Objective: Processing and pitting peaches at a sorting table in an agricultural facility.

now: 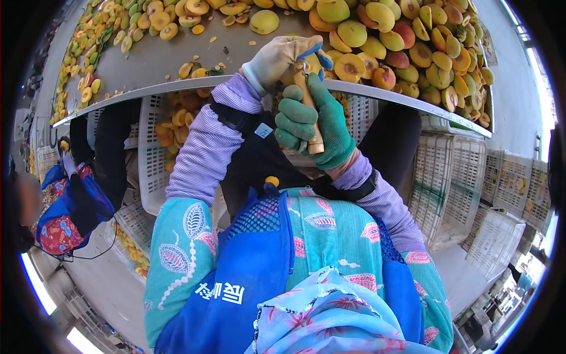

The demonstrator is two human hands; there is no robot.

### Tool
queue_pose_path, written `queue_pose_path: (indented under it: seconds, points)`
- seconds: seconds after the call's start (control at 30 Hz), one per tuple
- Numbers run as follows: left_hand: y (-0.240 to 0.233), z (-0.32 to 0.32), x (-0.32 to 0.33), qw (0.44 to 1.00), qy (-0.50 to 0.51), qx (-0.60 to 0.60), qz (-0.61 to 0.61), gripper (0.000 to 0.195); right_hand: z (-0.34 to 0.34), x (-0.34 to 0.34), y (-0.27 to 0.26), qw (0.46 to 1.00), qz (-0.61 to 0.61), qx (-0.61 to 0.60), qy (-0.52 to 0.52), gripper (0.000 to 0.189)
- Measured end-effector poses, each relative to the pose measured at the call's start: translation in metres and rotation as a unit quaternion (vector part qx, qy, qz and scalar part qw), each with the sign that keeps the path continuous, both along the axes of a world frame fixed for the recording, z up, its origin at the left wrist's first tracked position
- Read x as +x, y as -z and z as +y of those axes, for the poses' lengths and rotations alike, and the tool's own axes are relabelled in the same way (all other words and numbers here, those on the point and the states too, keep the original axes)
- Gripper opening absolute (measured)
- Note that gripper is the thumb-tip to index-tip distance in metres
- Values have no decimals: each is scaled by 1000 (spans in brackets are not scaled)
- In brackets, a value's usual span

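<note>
My right hand (309, 115), in a green knit work glove, is closed around the wooden handle (315, 144) of a small hand tool. The tool's metal end (305, 66) points away from me, against a piece of yellow stone fruit (313, 64). My left hand (278, 57) wears a pale glove with blue fingertips and curls over that fruit, hiding much of it. Both hands are above the near metal rim (376, 88) of the work table. Just right of them lies a cut half (349, 67) with a brown hollow in its flesh.
Whole and halved stone fruit (424, 53) heaps the table's right side; more pieces (84, 57) lie at left. Below the rim, a white plastic crate (152, 177) holds fruit halves (177, 126). Stacked crates (442, 186) stand right. Another person (70, 208) sits at left.
</note>
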State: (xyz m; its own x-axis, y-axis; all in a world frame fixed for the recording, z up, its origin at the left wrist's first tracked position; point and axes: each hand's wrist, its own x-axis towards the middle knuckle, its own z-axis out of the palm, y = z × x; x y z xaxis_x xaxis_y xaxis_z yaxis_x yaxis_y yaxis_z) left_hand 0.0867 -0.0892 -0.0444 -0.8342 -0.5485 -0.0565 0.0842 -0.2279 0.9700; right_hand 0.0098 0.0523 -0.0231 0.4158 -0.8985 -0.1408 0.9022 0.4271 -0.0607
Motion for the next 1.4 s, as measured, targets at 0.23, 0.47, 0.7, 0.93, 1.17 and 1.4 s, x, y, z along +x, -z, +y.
queue_pose_path:
  seconds: [0.23,0.47,0.7,0.93,1.17,1.4]
  points:
    - [-3,23,-5,996,-54,-63,-43,39,13,-28,-3,962,245,51,-106,42]
    - [-16,50,-14,976,-72,175,106,43,20,-9,5,994,-82,-70,-29,43]
    - [-14,67,-10,978,-122,130,111,49,35,-11,4,990,-113,-64,-61,44]
    - [-30,97,22,947,-253,179,82,46,39,-14,1,975,-88,-78,-188,44]
    - [-34,59,160,883,-393,13,-256,43,49,-30,33,983,81,87,-141,44]
    - [-65,-3,28,744,-133,-457,-468,49,49,-34,23,887,453,65,-58,41]
